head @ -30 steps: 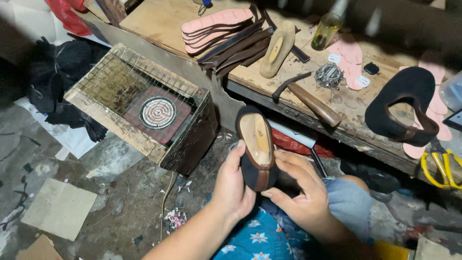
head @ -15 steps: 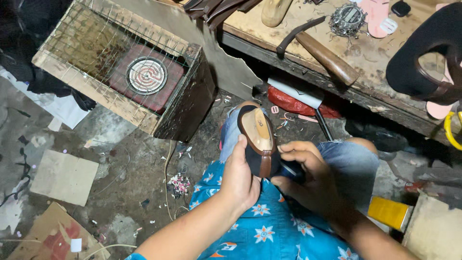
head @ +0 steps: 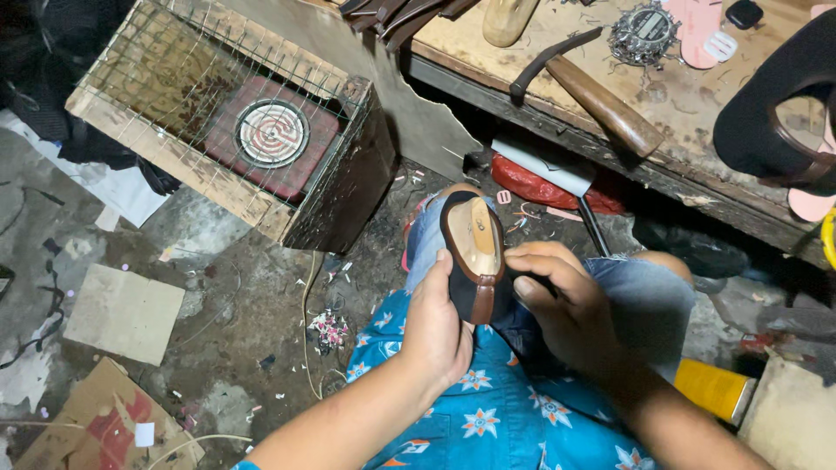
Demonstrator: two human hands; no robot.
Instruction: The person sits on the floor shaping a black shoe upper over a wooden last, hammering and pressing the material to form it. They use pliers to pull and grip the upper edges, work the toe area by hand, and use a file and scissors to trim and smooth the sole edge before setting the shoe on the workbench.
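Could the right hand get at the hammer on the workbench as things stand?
Probably yes: the hammer lies uncovered near the bench's front edge, nothing in between. But the right hand is gripping the shoe sole and would have to let go.

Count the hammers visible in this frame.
1: a wooden-handled hammer lies on the workbench, above the hands. Others may be hidden beyond the frame edges.

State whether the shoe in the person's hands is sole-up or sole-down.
Sole-up: the shoe shows its tan sole to the camera, the left hand and right hand gripping its sides over the lap.
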